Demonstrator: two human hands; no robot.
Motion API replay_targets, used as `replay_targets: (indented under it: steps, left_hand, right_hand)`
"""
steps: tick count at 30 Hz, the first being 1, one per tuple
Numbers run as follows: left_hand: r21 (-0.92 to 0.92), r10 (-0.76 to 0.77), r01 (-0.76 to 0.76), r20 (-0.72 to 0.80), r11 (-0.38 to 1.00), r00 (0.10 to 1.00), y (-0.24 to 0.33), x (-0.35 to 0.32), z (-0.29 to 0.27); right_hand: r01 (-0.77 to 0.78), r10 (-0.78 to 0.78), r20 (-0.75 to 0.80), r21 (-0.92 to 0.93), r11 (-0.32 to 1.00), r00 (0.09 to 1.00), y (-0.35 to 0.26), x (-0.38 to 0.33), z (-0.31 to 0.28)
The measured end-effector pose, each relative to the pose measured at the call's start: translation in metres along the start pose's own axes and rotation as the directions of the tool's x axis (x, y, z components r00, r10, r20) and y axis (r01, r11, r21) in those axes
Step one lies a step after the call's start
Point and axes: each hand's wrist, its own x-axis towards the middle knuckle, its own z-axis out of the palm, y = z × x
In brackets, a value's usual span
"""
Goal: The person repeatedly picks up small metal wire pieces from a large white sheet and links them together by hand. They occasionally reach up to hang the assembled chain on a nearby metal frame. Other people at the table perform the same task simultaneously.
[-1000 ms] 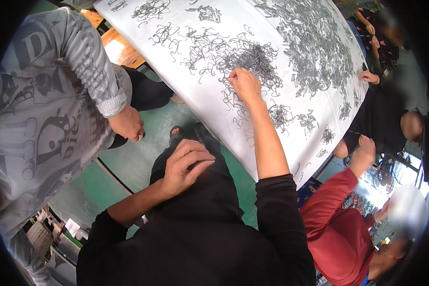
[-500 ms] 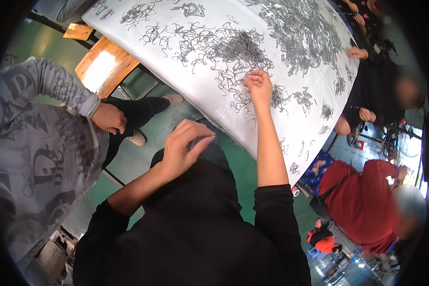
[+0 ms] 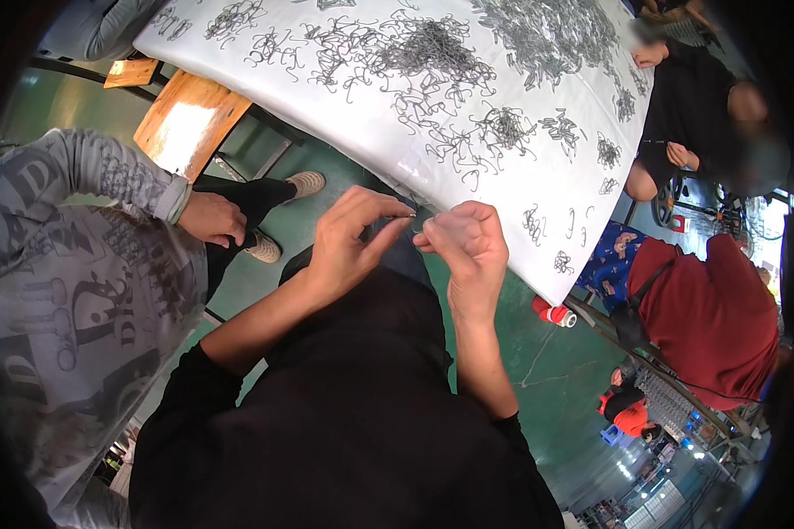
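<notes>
My left hand [image 3: 348, 238] is raised over my lap, thumb and forefinger pinched on a small shiny piece [image 3: 412, 215] whose kind is too small to tell. Close beside it on the right, my right hand [image 3: 475, 251] has its fingers curled and its fingertips together; what they hold, if anything, is hidden. The fingertips of both hands nearly meet, just off the near edge of the white-covered table [image 3: 362, 132]. Farther back on the table lies a tangled heap of dark curved wire hooks [image 3: 437, 48], with looser hooks [image 3: 507, 128] spread toward me.
A large spread of short grey pieces [image 3: 556, 35] covers the table's far right, with small clusters along that side. A person in grey [image 3: 79, 291] stands close at my left by a wooden bench [image 3: 185, 119]. People in black [image 3: 692, 115] and red [image 3: 706, 317] are at the right.
My right hand has come back from the hooks on the table to meet my left hand. The left hand has shifted slightly right and up. The view has turned a little.
</notes>
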Motion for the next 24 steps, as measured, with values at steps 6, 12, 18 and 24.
replay_targets:
  steps: [6, 12, 18, 24]
  left_hand:
    - [0.033, -0.007, 0.006, 0.051, 0.999, 0.999, 0.001, 0.004, 0.008]
    - [0.052, 0.105, -0.107, 0.047, 0.993, 0.993, -0.021, 0.022, 0.022]
    - [0.18, 0.194, -0.195, 0.019, 0.964, 0.981, -0.104, 0.148, 0.097]
    - [0.345, 0.228, -0.328, 0.301, 0.879, 0.926, -0.154, 0.276, 0.207]
  right_hand:
    - [0.116, -0.115, -0.07, 0.018, 0.993, 0.991, 0.008, 0.001, -0.006]
    - [0.45, -0.474, -0.052, -0.241, 0.86, 0.879, 0.03, 0.004, -0.018]
    - [0.601, -0.598, 0.195, -0.512, 0.614, 0.777, 0.034, 0.014, -0.05]
    - [0.707, -0.6, 0.381, -0.467, 0.531, 0.703, 0.034, 0.03, -0.073]
